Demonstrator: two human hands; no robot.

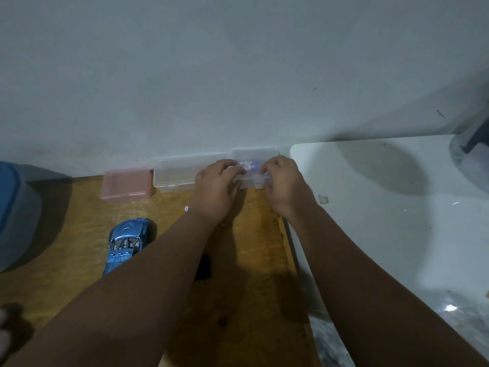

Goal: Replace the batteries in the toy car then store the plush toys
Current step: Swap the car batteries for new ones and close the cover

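a grey wall [238, 75] fills the upper half of the view, and a wooden table [79, 221] runs up against it. to the right, touching the table's edge, sits a white surface [383, 207]. a blue tub [16, 213] is cut off by the left edge. the blue toy car [127, 242] lies on the wood near the left forearm, its nose toward the wall. along the wall stand three plastic boxes in a row: a pink box [126, 183], closed, then a long clear box [176, 175], then a small clear box [254, 165] with blurred blue and white items inside. the left hand [215, 192] and right hand [287, 188] both rest on the small clear box, fingers curled over its front edge and lid from either side; whether they are gripping it or only touching cannot be told. a small black object [203, 267] lies on the table between the forearms, partly hidden.
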